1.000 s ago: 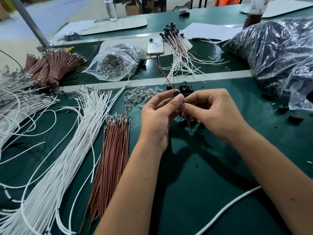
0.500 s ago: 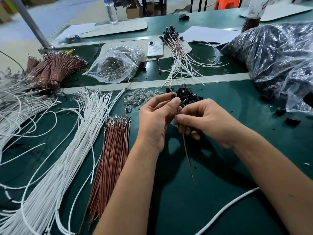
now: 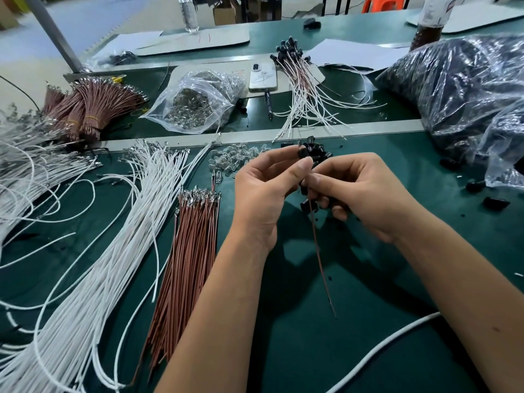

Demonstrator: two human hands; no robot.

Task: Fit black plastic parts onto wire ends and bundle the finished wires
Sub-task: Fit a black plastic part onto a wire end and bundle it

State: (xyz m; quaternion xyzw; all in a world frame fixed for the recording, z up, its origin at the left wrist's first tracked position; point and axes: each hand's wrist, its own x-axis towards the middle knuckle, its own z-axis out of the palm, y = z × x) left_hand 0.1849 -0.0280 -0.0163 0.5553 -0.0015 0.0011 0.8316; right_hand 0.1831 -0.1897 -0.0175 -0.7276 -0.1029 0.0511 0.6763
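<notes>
— Over the green mat (image 3: 354, 321), what are your hands doing?

— My left hand (image 3: 263, 194) pinches a black plastic part (image 3: 302, 152) between thumb and fingertips, held up above the work. My right hand (image 3: 368, 194) has its fingers curled round a brown wire (image 3: 320, 251) near the top end; the rest of it hangs down toward me, with the free end just above the mat. I can't tell whether the wire end is seated in the part yet; my fingers hide the joint.

— How much is done?

— Some. At the back, near the phone (image 3: 262, 76), lies a fan of finished wires (image 3: 297, 80), white and brown, with black caps on their far ends. They look loose, not tied, so I judge the bundling is still ahead.

— And what's left?

— Plenty. A row of bare brown wires (image 3: 195, 245) lies just left of my left forearm, and a long sheaf of white wires (image 3: 113, 251) beyond that. Tied brown bundles (image 3: 85, 109) sit at the far left, uncapped as far as I can see. Loose black parts (image 3: 317, 154) are heaped just behind my hands, and a big bag (image 3: 453, 89) at the right seems to hold more.
</notes>
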